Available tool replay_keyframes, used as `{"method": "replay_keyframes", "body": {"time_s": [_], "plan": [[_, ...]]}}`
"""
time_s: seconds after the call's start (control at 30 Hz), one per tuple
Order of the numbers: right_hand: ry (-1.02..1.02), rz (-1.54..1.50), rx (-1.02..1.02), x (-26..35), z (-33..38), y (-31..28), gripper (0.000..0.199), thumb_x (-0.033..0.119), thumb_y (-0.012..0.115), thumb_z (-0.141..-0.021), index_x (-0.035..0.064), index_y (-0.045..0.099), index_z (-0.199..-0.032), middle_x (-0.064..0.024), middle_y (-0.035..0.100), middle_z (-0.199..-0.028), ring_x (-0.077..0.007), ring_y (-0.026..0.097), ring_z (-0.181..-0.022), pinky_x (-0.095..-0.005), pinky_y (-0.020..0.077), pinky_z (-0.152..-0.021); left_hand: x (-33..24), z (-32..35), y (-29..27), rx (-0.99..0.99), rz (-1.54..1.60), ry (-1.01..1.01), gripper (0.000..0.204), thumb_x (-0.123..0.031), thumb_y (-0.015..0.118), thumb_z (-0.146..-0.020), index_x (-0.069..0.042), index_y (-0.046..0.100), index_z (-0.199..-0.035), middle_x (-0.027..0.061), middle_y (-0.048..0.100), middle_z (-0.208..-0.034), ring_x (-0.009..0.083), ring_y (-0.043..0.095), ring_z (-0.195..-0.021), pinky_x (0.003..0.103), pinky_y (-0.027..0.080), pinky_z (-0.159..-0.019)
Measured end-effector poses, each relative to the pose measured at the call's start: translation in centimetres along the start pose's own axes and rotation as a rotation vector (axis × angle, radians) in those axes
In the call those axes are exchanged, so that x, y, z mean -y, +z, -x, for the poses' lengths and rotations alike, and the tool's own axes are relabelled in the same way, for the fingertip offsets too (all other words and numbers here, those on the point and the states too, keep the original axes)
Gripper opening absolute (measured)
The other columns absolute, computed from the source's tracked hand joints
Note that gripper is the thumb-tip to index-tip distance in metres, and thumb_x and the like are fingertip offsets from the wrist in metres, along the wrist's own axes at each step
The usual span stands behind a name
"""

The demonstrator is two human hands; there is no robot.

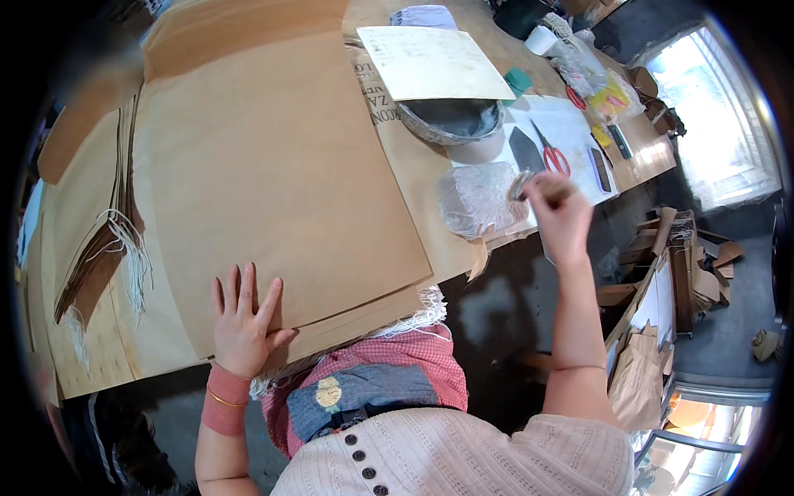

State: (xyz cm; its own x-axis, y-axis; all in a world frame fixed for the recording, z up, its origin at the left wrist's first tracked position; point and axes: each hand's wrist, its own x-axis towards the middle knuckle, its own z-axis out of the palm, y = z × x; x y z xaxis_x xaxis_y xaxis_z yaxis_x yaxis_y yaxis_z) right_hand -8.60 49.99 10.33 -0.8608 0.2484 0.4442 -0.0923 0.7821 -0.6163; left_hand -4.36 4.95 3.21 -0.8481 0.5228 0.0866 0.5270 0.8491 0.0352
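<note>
My left hand [246, 322] lies flat with spread fingers on the near edge of a large brown paper sheet [273, 174], the top of a stack. White strings [426, 314] hang from the stack's near edge. My right hand [562, 217] is raised at the table's right side, its fingers closed on a small greyish thing that I cannot make out. Beside it sits a clear plastic bag [477, 198] with whitish contents. A round grey bowl [455, 132] stands behind the bag, partly covered by a cream card [434, 63].
Red-handled scissors [556, 157] and a phone-like dark object [600, 169] lie right of the bowl. More brown paper pieces with white cords [124, 240] are stacked at the left. Plastic bags [608, 91] crowd the far right. Cardboard scraps [703, 273] lie beyond the table.
</note>
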Motion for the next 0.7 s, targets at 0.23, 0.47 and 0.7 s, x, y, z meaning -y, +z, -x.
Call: {"method": "replay_keyframes", "body": {"time_s": [0.23, 0.47, 0.7], "plan": [[0.181, -0.129, 0.018, -1.8, -11.8, 7.2, 0.029, 0.026, 0.071, -0.079, -0.0023, 0.066, -0.081, -0.0061, 0.062, -0.057, -0.0107, 0.058, -0.048, -0.0257, 0.0455, -0.048, 2.4, -0.3, 0.0, 0.028, -0.052, -0.108, 0.096, -0.063, 0.063, -0.062, -0.014, 0.038, -0.140, 0.0224, 0.025, -0.147, 0.0428, 0.023, -0.135, 0.060, 0.013, -0.109], [0.154, 0.097, 0.012, -2.6, -13.5, 9.0, 0.035, 0.029, 0.071, -0.078, -0.0045, 0.063, -0.079, -0.0139, 0.067, -0.068, -0.0245, 0.066, -0.063, -0.0329, 0.0513, -0.063, -2.9, 6.2, -0.5, -0.133, 0.317, 0.089, 0.043, -0.022, 0.075, -0.064, -0.003, 0.059, -0.099, 0.0137, 0.058, -0.093, 0.0310, 0.057, -0.085, 0.044, 0.045, -0.074], [0.210, 0.135, 0.134, -1.5, -13.9, 7.7, 0.041, 0.037, 0.068, -0.078, -0.0037, 0.063, -0.073, -0.0174, 0.066, -0.067, -0.0279, 0.066, -0.066, -0.0359, 0.0520, -0.065, -3.3, 11.8, 9.3, 0.053, 0.047, -0.083, 0.024, -0.008, 0.061, -0.073, 0.000, 0.067, -0.094, 0.0137, 0.067, -0.092, 0.0302, 0.064, -0.083, 0.041, 0.050, -0.078]]}}
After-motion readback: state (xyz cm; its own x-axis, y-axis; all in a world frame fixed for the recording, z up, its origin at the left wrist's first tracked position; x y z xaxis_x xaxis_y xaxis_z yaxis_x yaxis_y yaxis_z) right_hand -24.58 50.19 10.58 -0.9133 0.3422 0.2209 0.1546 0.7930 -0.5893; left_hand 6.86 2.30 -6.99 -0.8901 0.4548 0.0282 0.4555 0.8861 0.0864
